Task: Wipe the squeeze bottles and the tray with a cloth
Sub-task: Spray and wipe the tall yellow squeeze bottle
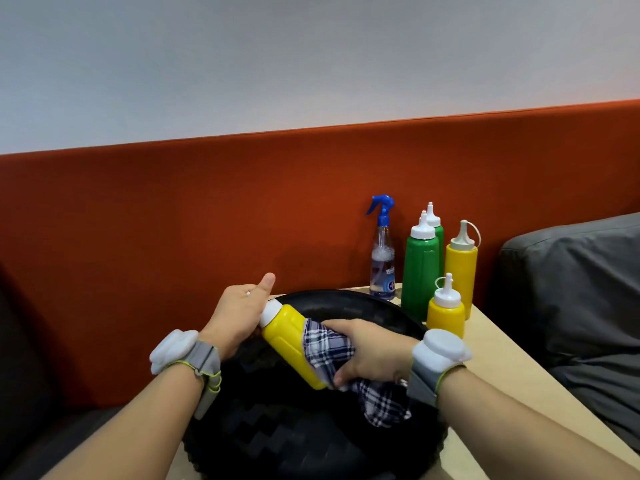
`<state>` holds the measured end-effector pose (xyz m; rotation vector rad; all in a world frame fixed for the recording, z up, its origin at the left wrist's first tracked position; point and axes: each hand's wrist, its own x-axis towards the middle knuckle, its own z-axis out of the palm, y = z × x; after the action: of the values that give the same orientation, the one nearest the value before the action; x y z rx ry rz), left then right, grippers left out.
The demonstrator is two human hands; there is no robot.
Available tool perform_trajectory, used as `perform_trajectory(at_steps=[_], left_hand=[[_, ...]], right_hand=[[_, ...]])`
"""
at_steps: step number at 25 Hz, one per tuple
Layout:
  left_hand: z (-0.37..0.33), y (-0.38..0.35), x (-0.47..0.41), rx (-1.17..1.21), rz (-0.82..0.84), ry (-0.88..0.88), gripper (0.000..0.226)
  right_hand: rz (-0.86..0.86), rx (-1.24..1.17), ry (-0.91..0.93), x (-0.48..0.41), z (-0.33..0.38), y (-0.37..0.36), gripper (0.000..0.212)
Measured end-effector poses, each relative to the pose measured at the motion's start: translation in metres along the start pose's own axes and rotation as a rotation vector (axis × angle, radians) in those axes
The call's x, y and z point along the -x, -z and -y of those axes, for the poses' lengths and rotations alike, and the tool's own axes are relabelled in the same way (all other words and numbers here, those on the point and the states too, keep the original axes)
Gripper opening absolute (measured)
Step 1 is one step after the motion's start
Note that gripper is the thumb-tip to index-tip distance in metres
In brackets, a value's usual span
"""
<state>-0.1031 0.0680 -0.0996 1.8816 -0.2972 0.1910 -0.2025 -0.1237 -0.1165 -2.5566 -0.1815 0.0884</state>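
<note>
While the left hand [239, 313] holds the white-capped end of a tilted yellow squeeze bottle [291, 341], thumb raised, the right hand [370, 351] grips a checked cloth [329, 348] wrapped round its base. The bottle hangs over the black round tray [277, 438] on the tabletop [502, 358]. Just past the tray stand two green squeeze bottles [420, 271], two upright yellow bottles [460, 268] and a spray bottle [382, 265].

Table [502, 368] — tray [346, 294], squeeze bottles [420, 271], sprayer [382, 265]

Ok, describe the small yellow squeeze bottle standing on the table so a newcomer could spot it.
On the wooden table against the red panel, bottles cluster right of the black tray. The small yellow squeeze bottle stands nearest, in front of a green bottle; it is the shortest of them, white-capped.
</note>
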Motion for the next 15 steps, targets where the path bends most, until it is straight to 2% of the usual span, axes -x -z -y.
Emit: perform_trajectory(at_steps=[3, 5, 8, 10, 12, 15], left_hand=[[-0.029, 0.004, -0.002, 0.078, -0.066, -0.009, 0.057], [-0.058, 0.005, -0.004, 0.115, -0.099, -0.057, 0.057], [-0.103, -0.005, 0.008, -0.025, -0.147, -0.266, 0.060], [-0.122, -0.013, 0.022, -0.198, -0.164, -0.394, 0.062], [-0.129, -0.017, 0.031, -0.325, -0.187, -0.455, 0.062], [-0.128, -0.022, 0.039, -0.380, -0.191, -0.469, 0.061]], right_hand=[[-0.115, -0.190, 0.086, 0.027, -0.003, 0.021, 0.055], [-0.203, -0.548, 0.134, 0.034, -0.004, 0.026, 0.043], [-0.263, -1.122, 0.110, 0.039, 0.005, 0.018, 0.032], [-0.335, -1.316, 0.097, 0.041, 0.009, 0.009, 0.031], [-0.394, -1.367, 0.049, 0.043, 0.009, 0.001, 0.032], [-0.394, -1.167, -0.052, 0.059, 0.004, -0.006, 0.021]])
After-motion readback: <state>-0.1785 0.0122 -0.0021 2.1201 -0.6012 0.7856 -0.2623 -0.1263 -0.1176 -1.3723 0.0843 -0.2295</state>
